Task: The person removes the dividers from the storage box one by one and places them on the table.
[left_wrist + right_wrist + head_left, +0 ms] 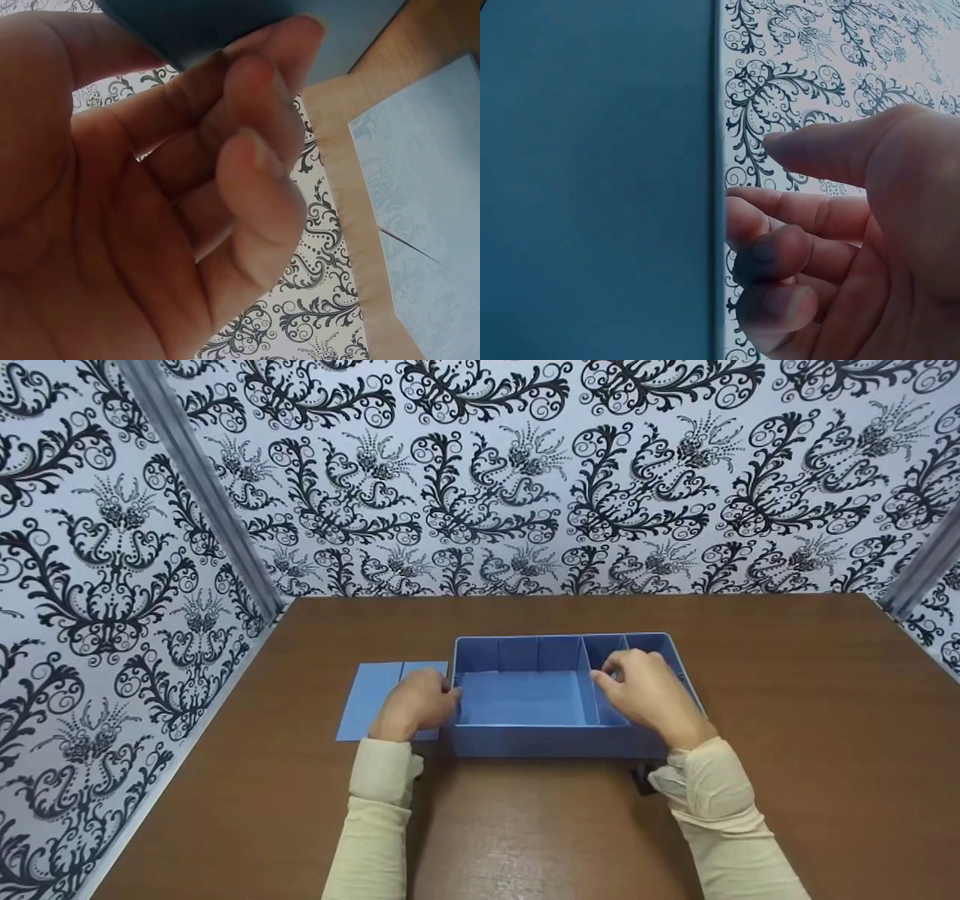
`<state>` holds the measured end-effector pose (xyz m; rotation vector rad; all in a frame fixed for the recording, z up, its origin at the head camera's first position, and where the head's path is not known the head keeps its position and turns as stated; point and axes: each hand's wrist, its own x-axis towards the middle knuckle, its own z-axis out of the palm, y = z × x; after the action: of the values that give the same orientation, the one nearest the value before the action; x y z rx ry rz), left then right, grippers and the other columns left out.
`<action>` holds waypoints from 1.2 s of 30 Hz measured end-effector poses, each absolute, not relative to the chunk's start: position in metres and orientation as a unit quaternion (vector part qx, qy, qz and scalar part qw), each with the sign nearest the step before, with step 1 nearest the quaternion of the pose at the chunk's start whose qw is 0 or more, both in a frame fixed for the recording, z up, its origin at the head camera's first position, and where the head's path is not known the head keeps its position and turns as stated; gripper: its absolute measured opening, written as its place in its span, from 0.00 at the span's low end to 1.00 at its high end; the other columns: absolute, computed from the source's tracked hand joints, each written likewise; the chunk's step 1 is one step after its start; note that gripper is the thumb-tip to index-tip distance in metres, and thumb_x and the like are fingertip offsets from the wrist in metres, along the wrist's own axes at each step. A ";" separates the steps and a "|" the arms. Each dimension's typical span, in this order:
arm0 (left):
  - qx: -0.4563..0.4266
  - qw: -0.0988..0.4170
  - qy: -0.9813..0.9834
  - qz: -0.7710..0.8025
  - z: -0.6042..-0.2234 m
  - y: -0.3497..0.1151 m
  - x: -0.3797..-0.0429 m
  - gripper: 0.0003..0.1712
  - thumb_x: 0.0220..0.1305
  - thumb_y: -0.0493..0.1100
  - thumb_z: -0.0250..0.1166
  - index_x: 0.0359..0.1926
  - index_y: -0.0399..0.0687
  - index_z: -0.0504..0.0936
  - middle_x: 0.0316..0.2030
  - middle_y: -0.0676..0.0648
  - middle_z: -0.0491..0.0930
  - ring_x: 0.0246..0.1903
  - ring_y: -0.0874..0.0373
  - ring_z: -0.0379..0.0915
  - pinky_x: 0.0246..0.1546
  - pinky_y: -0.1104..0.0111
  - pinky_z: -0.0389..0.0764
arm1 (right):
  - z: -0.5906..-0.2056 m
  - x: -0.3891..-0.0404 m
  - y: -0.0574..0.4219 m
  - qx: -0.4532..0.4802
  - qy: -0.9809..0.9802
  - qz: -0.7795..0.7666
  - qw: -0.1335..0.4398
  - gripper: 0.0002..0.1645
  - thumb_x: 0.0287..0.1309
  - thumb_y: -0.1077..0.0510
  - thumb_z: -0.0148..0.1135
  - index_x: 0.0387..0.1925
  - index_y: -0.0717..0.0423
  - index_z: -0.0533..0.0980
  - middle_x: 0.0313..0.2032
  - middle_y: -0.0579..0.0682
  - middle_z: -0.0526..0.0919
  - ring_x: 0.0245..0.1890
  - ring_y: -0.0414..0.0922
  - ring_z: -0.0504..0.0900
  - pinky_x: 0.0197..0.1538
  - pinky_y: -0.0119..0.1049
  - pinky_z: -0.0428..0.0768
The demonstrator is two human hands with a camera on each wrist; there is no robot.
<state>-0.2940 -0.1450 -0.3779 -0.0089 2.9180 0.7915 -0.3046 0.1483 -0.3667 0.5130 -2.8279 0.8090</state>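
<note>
A blue divided box [555, 741] stands upright on the table, with one wide compartment at left and narrower ones at right. My left hand [420, 701] grips the box's left wall at the rim, thumb over the edge and fingers outside; its other fingers curl loosely in the left wrist view. Above the right-hand compartments hovers my right hand [646, 690], fingers loosely bent. In the right wrist view its thumb and fingers stand apart with nothing between them, beside the box's front wall [600, 180].
Left of the box lies a flat, glossy blue panel [369, 701] with a thin line across it, partly under my left hand. The brown table [795, 697] reaches back to a patterned wall [525, 487]. A small dark object [643, 780] shows beside my right wrist.
</note>
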 end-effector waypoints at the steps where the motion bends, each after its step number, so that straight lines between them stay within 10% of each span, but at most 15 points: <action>1: -0.003 0.060 0.963 0.263 -0.378 -0.145 -0.294 0.21 0.72 0.48 0.57 0.21 0.44 0.80 0.16 0.51 0.65 0.17 0.58 0.63 0.17 0.67 0.62 | -0.367 -0.305 0.148 0.171 -0.944 0.270 0.077 0.15 0.64 0.55 0.61 0.37 0.66 0.82 0.32 0.60 0.86 0.28 0.50 0.82 0.36 0.49 0.79; 24: 0.018 0.071 0.962 0.264 -0.379 -0.150 -0.296 0.26 0.72 0.47 0.57 0.14 0.50 0.66 0.14 0.53 0.61 0.15 0.60 0.58 0.18 0.69 0.58 | -0.375 -0.304 0.136 0.139 -0.952 0.264 0.072 0.15 0.64 0.57 0.60 0.40 0.67 0.83 0.40 0.63 0.86 0.40 0.59 0.84 0.45 0.56 0.78; 36: -0.010 0.087 0.958 0.275 -0.379 -0.148 -0.296 0.20 0.72 0.48 0.58 0.26 0.40 0.81 0.17 0.51 0.65 0.18 0.59 0.63 0.19 0.68 0.62 | -0.377 -0.304 0.134 0.101 -0.960 0.260 0.033 0.16 0.66 0.55 0.59 0.42 0.65 0.83 0.39 0.61 0.85 0.35 0.54 0.81 0.42 0.53 0.78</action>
<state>-0.2957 -0.1476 -0.3791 -0.0298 2.8519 0.8181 -0.3036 0.1336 -0.3771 0.3122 -2.9538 0.7998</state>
